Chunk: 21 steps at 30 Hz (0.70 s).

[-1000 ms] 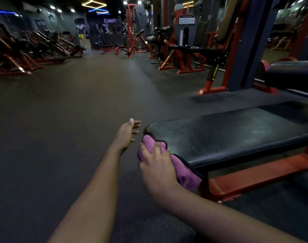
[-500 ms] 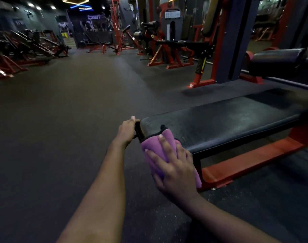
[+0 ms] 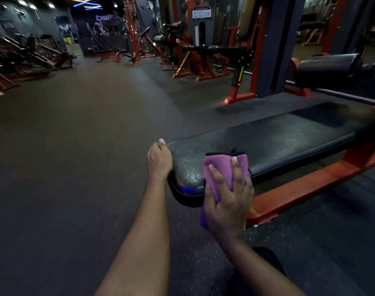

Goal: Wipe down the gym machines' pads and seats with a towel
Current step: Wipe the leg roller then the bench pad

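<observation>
**Spotter:** Where is the towel?

**Note-taker:** The purple towel (image 3: 221,167) is folded and lies on the near end of the black bench pad (image 3: 289,142). Its lower part drapes over the pad's front edge and hangs below your palm.

**Spotter:** And the right hand?

**Note-taker:** Your right hand (image 3: 229,199) lies flat on the towel with its fingers (image 3: 238,167) long and spread. It presses the cloth to the pad and does not clutch it.

**Spotter:** And the left?

**Note-taker:** Your left hand (image 3: 160,161) is against the pad's end corner, just beside the towel and not touching it. The thumb is up at the rim. The other fingers are hidden behind the hand, so I cannot tell whether they wrap the edge.

**Spotter:** What is around it?

**Note-taker:** The pad sits on a red frame (image 3: 310,182), on a dark speckled floor (image 3: 86,157). A black roller pad (image 3: 327,68) is beyond the bench's far end. More red machines (image 3: 203,60) stand well apart at the back, dim and partly blurred.
</observation>
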Available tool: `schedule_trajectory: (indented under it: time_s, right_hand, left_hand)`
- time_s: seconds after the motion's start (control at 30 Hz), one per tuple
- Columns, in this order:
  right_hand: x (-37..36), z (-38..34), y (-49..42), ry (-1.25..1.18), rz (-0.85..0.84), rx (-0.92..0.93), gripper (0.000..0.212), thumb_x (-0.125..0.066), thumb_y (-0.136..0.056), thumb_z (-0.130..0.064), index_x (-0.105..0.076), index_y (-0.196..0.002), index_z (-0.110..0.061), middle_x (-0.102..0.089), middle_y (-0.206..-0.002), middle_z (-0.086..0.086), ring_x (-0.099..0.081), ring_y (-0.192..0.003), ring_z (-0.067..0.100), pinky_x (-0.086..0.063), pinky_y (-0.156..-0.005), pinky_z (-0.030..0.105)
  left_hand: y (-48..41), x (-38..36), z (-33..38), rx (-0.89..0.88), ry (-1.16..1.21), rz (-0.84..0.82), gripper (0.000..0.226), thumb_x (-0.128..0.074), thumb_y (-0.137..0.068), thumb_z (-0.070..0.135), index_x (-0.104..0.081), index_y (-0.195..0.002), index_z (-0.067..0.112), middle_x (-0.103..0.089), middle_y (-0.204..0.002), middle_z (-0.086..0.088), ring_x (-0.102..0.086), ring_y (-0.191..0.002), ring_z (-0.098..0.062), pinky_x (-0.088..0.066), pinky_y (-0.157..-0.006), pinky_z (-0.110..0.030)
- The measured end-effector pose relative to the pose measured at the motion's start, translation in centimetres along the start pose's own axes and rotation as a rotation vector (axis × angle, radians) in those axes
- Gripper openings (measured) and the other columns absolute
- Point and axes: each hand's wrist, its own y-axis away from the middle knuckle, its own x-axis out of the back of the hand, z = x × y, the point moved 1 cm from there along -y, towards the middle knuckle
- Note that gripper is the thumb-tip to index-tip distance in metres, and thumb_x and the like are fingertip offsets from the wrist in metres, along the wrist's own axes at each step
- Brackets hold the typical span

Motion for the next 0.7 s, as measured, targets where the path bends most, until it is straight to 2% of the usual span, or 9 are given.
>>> schedule_trajectory:
  time_s: [0.13, 0.23, 0.37, 0.43, 0.5, 0.57, 0.7]
  right_hand:
    - [1.2, 3.1, -4.4, 0.035, 0.101, -0.267, 0.036, -0.064, -0.089, -0.038, -0.071, -0.124, -0.035, -0.040, -0.159, -0.002, -0.045, -0.129, 0.035, -0.042, -0.103, 0.054]
    - [1.8, 3.3, -5.9, 0.089, 0.011, -0.282, 0.030, -0.067, -0.090, -0.034, -0.073, -0.119, -0.037, -0.046, -0.154, -0.004, -0.049, -0.120, 0.032, -0.041, -0.099, 0.046]
    - [4.3, 4.6, -11.3, -0.009, -0.033, -0.323, 0.028, -0.064, -0.090, -0.035, -0.073, -0.117, -0.037, -0.056, -0.139, -0.001, -0.058, -0.114, 0.029, -0.048, -0.100, 0.042]
    - [5.1, 5.6, -14.7, -0.078, -0.130, -0.335, 0.029, -0.064, -0.086, -0.036, -0.074, -0.113, -0.040, -0.063, -0.127, -0.003, -0.062, -0.110, 0.025, -0.050, -0.098, 0.039]
    - [5.1, 6.7, -17.4, -0.182, -0.241, -0.380, 0.029, -0.065, -0.079, -0.039, -0.075, -0.106, -0.044, -0.070, -0.114, -0.008, -0.065, -0.105, 0.019, -0.052, -0.097, 0.037]
    - [4.4, 8.0, -19.3, -0.278, -0.302, -0.433, 0.029, -0.066, -0.072, -0.040, -0.076, -0.099, -0.046, -0.073, -0.106, -0.015, -0.066, -0.102, 0.012, -0.054, -0.097, 0.037]
    - [2.4, 11.4, -23.5, -0.445, -0.332, -0.473, 0.032, -0.069, -0.064, -0.041, -0.075, -0.095, -0.044, -0.073, -0.105, -0.017, -0.067, -0.103, 0.009, -0.054, -0.099, 0.041]
  left_hand:
    - [0.1, -0.1, -0.2, -0.016, -0.017, 0.024, 0.052, -0.023, -0.110, 0.034, -0.053, -0.134, -0.003, -0.051, -0.142, -0.024, -0.042, -0.133, -0.035, -0.030, -0.108, -0.040]
    - [0.0, 0.0, -0.1, -0.046, -0.076, 0.023, 0.050, -0.026, -0.110, 0.032, -0.056, -0.127, -0.003, -0.054, -0.135, -0.025, -0.047, -0.128, -0.037, -0.034, -0.104, -0.041]
    - [-1.6, 0.4, 0.7, -0.028, -0.257, 0.031, 0.046, -0.033, -0.107, 0.029, -0.061, -0.120, -0.005, -0.059, -0.129, -0.029, -0.052, -0.122, -0.043, -0.041, -0.099, -0.043]
    - [-2.1, -0.1, 2.0, -0.059, -0.338, 0.081, 0.042, -0.038, -0.104, 0.027, -0.065, -0.114, -0.004, -0.062, -0.123, -0.029, -0.054, -0.118, -0.045, -0.043, -0.097, -0.045]
    - [-2.7, -1.8, 3.7, -0.150, -0.304, 0.097, 0.035, -0.041, -0.102, 0.024, -0.066, -0.102, -0.001, -0.065, -0.114, -0.027, -0.056, -0.110, -0.044, -0.044, -0.092, -0.045]
    - [-3.4, -3.9, 5.7, -0.224, -0.231, 0.014, 0.030, -0.043, -0.102, 0.023, -0.062, -0.092, 0.002, -0.066, -0.108, -0.025, -0.058, -0.104, -0.041, -0.045, -0.088, -0.042]
    - [-4.8, -9.8, 10.1, -0.412, -0.124, -0.217, 0.031, -0.045, -0.105, 0.022, -0.068, -0.098, 0.001, -0.070, -0.101, -0.019, -0.062, -0.098, -0.031, -0.046, -0.085, -0.038]
